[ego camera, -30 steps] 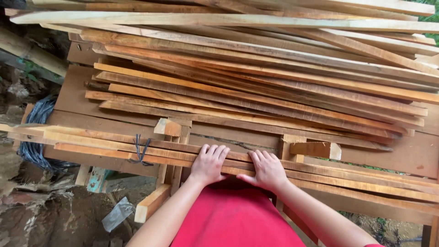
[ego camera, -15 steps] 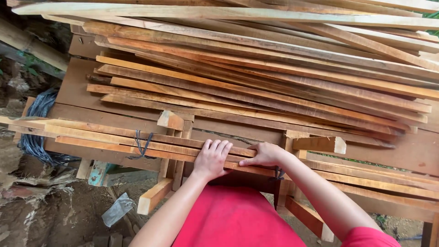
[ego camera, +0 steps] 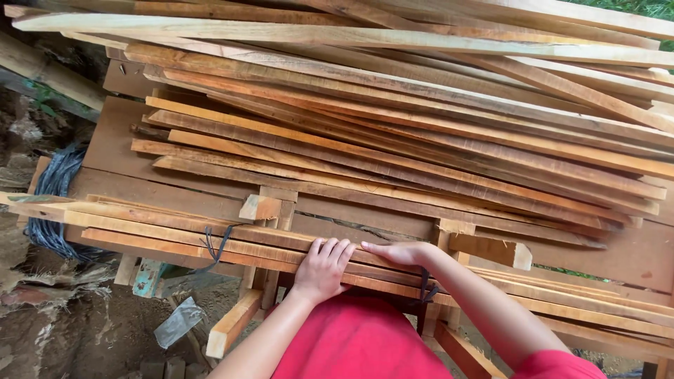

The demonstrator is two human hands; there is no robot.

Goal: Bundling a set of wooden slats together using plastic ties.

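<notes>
A bundle of long thin wooden strips (ego camera: 154, 231) lies across a wooden frame in front of me, bound with dark wire (ego camera: 213, 242) on the left. My left hand (ego camera: 322, 269) rests palm-down on the bundle's near edge, fingers spread over the strips. My right hand (ego camera: 400, 253) lies just right of it, turned sideways, fingertips pointing left on the top strip. A second dark tie (ego camera: 425, 288) hangs below my right wrist. I wear a red shirt (ego camera: 358, 340).
A large pile of loose wooden strips (ego camera: 421, 126) fills the bench behind the bundle. Short wooden blocks (ego camera: 491, 249) stick up from the frame. A coil of dark wire (ego camera: 53, 182) sits at the left. Muddy ground with a plastic scrap (ego camera: 179, 321) lies below left.
My right hand has turned from flat on the bundle to sideways and shifted slightly up and left. The left hand stays put. The view has shifted slightly.
</notes>
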